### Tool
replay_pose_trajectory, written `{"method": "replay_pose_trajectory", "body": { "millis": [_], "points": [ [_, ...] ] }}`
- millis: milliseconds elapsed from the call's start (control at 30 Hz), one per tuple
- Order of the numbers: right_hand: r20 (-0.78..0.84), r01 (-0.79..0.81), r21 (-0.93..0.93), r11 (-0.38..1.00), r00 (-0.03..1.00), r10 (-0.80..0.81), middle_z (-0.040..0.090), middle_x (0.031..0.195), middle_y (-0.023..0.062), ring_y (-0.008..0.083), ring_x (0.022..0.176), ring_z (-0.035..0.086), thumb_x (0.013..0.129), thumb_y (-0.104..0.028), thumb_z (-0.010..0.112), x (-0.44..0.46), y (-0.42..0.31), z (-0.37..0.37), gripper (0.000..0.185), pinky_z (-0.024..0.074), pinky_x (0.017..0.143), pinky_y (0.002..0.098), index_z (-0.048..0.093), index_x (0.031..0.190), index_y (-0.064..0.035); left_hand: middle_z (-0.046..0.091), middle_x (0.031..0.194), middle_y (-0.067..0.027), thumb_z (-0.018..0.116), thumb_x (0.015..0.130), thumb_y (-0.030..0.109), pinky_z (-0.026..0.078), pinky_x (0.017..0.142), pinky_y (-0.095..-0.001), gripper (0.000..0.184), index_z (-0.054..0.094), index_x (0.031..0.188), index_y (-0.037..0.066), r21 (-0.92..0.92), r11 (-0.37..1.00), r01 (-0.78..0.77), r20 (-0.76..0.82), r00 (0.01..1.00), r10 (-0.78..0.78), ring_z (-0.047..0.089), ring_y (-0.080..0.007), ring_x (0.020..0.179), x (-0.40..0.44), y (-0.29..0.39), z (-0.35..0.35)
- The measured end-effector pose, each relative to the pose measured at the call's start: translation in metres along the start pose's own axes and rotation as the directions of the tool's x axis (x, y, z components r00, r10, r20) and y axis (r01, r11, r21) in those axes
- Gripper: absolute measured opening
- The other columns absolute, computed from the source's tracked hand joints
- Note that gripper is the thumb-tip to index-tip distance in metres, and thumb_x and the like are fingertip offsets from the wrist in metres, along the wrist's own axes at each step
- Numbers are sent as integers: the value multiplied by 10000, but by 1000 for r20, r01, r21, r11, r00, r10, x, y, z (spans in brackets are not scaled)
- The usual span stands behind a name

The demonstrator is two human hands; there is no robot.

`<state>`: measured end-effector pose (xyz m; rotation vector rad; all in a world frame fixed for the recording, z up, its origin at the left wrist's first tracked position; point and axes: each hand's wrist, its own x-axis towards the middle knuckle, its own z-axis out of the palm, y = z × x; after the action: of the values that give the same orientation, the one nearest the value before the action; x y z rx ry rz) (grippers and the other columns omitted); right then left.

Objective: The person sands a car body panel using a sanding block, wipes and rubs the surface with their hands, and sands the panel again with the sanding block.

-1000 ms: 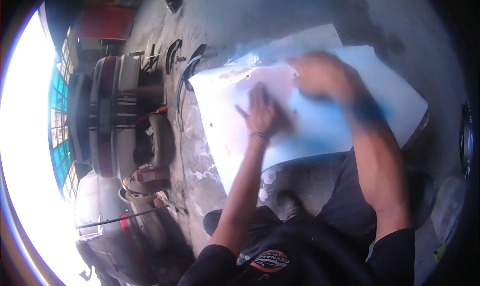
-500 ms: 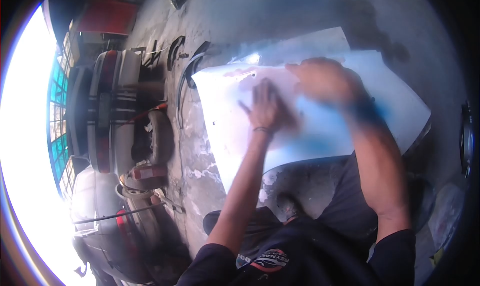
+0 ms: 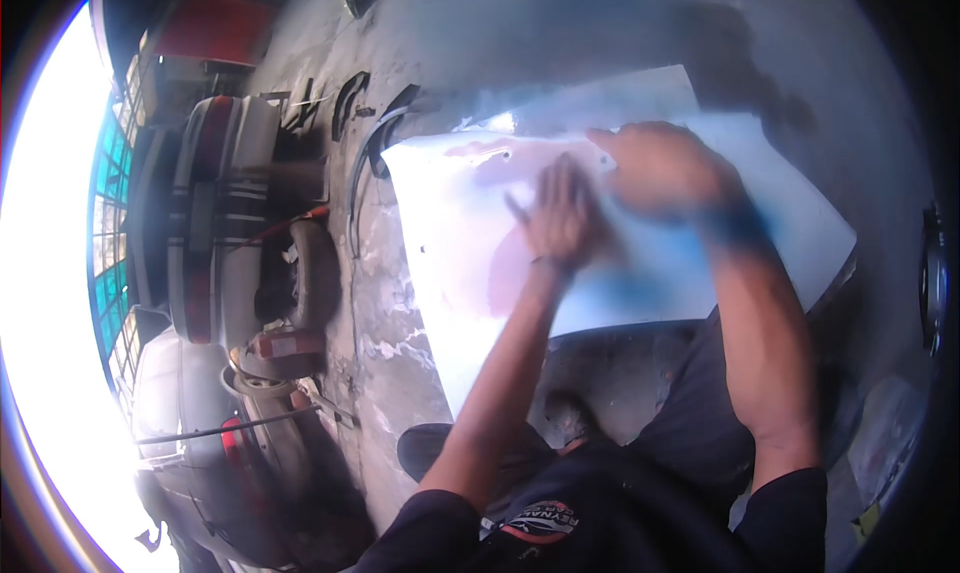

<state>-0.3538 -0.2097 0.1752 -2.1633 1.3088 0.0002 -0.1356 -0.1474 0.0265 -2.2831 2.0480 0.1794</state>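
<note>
A large pale vehicle body panel (image 3: 440, 263) with pinkish and blue-tinted patches lies before me on the floor. My left hand (image 3: 560, 218) rests flat on its middle, fingers spread, holding nothing visible. Over the upper part of the panel, right of the left hand, is my right hand (image 3: 665, 168), smeared by motion. Its fingers are partly hidden, so whether something is under or in them cannot be made out. Small dark holes show in the panel near its upper edge.
Several bumpers (image 3: 210, 223) are stacked at the left, near a silver car part with a red light (image 3: 235, 441). Dark curved trim pieces (image 3: 350, 103) lie on the concrete floor (image 3: 560, 33) beyond the panel. A wheel edge (image 3: 932, 273) shows at far right.
My left hand has slid right across the panel, closer to my right hand. My right hand has shifted slightly right and is still blurred.
</note>
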Motion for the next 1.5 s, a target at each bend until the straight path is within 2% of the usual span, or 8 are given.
{"method": "replay_pose_trajectory", "body": {
  "millis": [267,467,600,833,967,1100,1367,1500],
  "points": [
    [-501,169,-40,985,849,-166,687,1386,225,385,1214,684,1044,-278,631,-49,78,-15,525,510,1096,431,584,1549,-144,167,1807,-100,365,1117,423,117,1251,-783,632,297,1699,188,174,931,322,97,935,-342,181,-330,1656,53,-190,25],
    [-739,161,468,869,610,285,729,1340,142,224,1201,695,1100,-335,627,-163,108,-31,459,538,1052,379,648,1464,-55,290,1761,-63,372,1088,363,96,1201,-851,635,316,1678,135,47,999,3,-82,997,1,292,-316,1610,16,55,20],
    [-141,-284,829,482,727,672,723,1008,-6,62,862,610,1125,-430,558,-308,178,84,420,457,725,235,727,1246,-65,281,1766,74,330,1108,423,71,1210,-851,609,287,1697,275,87,995,-43,37,998,40,302,-155,1609,11,4,-5],
    [207,-477,852,218,688,696,584,1530,173,307,1429,537,1126,-238,485,-470,348,407,449,368,1240,427,547,1516,-24,189,1801,-88,439,1086,455,137,1226,-815,702,284,1706,165,177,955,238,214,938,-273,203,-289,1655,55,-243,31],
    [195,-694,558,455,643,741,577,1539,185,330,1441,527,1116,-220,480,-435,296,458,453,359,1247,442,547,1517,-18,342,1702,-145,624,999,512,274,1164,-818,735,451,1587,108,10,997,77,251,965,-77,328,-402,1573,70,-125,30],
    [104,-788,101,607,615,781,571,1549,197,353,1453,518,1107,-201,475,-428,356,484,458,350,1255,458,547,1517,-12,414,1676,-54,442,1083,416,234,1176,-824,581,424,1610,172,-34,986,-165,-314,938,146,415,-304,1527,31,32,48],
    [-111,-664,-319,676,734,670,531,1563,282,430,1478,478,1065,-151,486,-485,436,540,521,325,1272,492,486,1555,26,185,1807,0,359,1074,366,112,1232,-816,663,253,1711,210,56,985,160,-70,985,-156,213,-265,1654,43,-244,41],
    [-97,-623,-169,764,782,616,523,1564,294,435,1480,475,1055,-149,498,-516,398,510,542,328,1269,488,463,1564,36,206,1803,-46,316,1092,343,142,1266,-751,616,349,1680,167,-246,931,269,114,962,-248,209,-344,1650,-6,-181,-19]
  ]
}}
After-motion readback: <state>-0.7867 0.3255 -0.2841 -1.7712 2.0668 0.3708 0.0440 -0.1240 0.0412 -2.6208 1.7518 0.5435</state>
